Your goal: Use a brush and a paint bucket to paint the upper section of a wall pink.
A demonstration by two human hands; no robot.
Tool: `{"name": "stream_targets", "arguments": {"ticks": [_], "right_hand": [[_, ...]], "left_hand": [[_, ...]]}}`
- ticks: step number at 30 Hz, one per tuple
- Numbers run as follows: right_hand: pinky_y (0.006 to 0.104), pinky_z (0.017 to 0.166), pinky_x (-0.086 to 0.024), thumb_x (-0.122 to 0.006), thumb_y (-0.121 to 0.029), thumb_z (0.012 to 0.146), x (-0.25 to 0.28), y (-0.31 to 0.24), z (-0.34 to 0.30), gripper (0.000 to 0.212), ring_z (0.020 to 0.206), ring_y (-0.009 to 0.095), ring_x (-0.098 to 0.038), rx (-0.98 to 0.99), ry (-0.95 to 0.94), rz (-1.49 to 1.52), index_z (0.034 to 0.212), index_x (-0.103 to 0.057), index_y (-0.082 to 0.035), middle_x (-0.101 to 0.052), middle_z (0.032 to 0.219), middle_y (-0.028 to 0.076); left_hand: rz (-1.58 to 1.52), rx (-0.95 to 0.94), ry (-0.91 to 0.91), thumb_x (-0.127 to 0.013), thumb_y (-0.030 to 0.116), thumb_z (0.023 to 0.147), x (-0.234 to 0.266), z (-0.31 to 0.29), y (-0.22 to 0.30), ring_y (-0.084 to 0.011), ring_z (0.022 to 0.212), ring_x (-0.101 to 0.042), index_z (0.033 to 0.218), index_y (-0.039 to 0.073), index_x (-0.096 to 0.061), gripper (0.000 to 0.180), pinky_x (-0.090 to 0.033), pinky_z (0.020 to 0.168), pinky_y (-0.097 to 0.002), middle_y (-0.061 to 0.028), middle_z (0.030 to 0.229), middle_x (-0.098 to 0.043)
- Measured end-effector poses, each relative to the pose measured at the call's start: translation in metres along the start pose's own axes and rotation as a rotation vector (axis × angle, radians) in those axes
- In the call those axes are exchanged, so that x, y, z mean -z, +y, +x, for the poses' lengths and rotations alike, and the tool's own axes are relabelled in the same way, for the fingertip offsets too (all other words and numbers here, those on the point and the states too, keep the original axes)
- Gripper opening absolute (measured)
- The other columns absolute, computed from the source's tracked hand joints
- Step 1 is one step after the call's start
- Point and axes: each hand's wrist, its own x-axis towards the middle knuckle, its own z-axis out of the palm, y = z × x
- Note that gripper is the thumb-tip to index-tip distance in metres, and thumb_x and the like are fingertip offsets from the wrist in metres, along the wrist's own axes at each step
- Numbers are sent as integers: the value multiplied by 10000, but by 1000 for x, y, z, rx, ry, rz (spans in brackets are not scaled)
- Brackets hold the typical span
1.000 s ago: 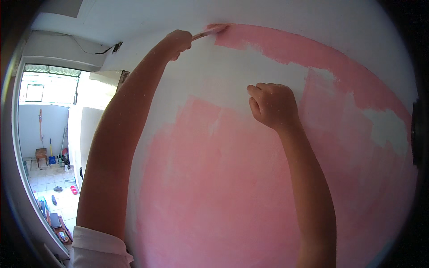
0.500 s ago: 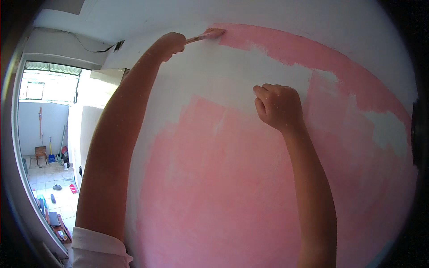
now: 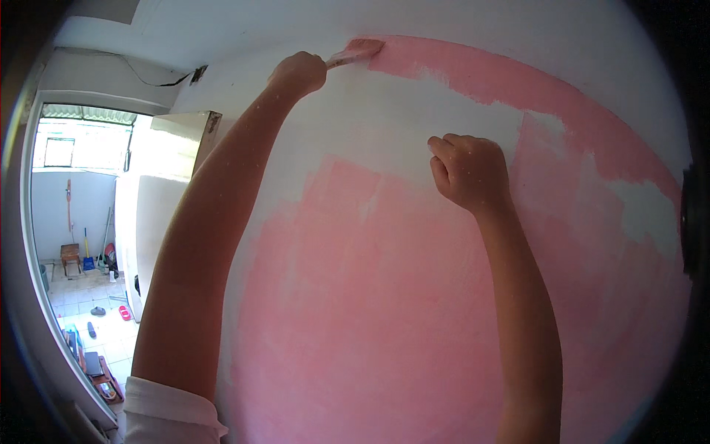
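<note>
High up, my left hand [image 3: 299, 72] is closed around the handle of a paintbrush [image 3: 362, 49]. The bristles are coated in pink and touch the wall at the left end of a pink strip [image 3: 473, 70] that curves along the wall's top edge. My right hand [image 3: 473, 174] is a loose fist with the thumb bent in, raised before the wall; nothing shows in it. Behind both arms, a large pink patch [image 3: 370, 281] with ragged edges covers the lower wall. White wall [image 3: 370, 111] shows between it and the strip.
At left a white door [image 3: 166, 159] stands ajar beside a doorway. Beyond it are a wooden stool [image 3: 70, 255], a blue dustpan [image 3: 89, 263], red slippers [image 3: 124, 313] and other footwear on tiles. A dark cable [image 3: 174, 83] hangs above. A dark object [image 3: 691, 222] borders the right.
My left hand and the paintbrush have shifted a little to the right, the bristles now slightly higher. My right fist appears slightly further right, as the whole view has moved somewhat.
</note>
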Motion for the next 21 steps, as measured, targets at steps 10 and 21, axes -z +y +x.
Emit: {"name": "stream_targets", "arguments": {"ticks": [10,21], "right_hand": [[363,462,-423,-573,-58,694,-2,4,-3,19,515,244,-535,-12,4,-14,705,-588,-56,-516,573,77],[387,485,-444,-587,-119,733,-1,3,-2,103,518,250,-552,-22,-13,-15,658,-533,-75,-522,562,76]], "left_hand": [[-130,-40,-198,-618,89,785,36,-31,-27,-305,774,-632,936,14,-595,170,-530,641,-412,-126,880,-635],[-96,104,-25,-440,123,876,4,1,11,-338,857,-655,949,15,-662,257,-531,722,-450,-182,942,-664]]}}
